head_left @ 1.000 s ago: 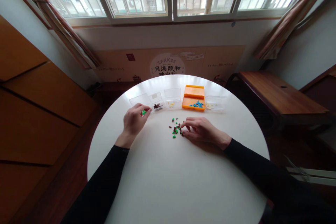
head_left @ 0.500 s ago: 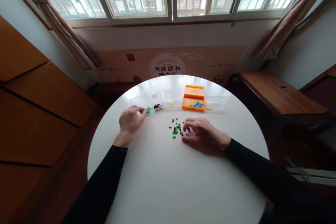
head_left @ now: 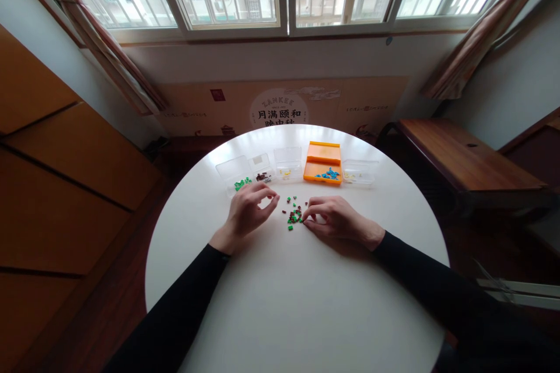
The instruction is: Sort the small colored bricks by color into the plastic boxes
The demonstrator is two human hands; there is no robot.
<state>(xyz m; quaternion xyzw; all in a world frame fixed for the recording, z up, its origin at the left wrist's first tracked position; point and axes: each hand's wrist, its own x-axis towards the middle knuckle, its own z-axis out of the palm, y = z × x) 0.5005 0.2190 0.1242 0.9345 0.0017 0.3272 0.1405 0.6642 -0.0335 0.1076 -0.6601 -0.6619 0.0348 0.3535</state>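
A loose pile of tiny green and brown bricks [head_left: 294, 217] lies on the white table between my hands. My left hand [head_left: 250, 210] hovers at the left of the pile, thumb and index finger slightly apart with nothing seen between them. At the pile's right edge, my right hand [head_left: 335, 218] has thumb and index finger pinched at the tabletop on a small brick, mostly hidden by the fingertips. Behind my left hand stands a clear box of green bricks [head_left: 242, 184]. Beside it, another clear box holds brown bricks [head_left: 263, 177].
An orange open case [head_left: 322, 152] with blue bricks [head_left: 329, 174] stands toward the table's back. Clear boxes with small yellowish pieces flank it, a left one [head_left: 287, 157] and a right one [head_left: 370, 170]. The round white table [head_left: 315, 303] has a curved edge; a wooden desk [head_left: 468, 154] is at right.
My left hand has moved right from the green-brick box to the pile, its fingers parting. My right hand's thumb and index finger have closed together at the pile's edge.
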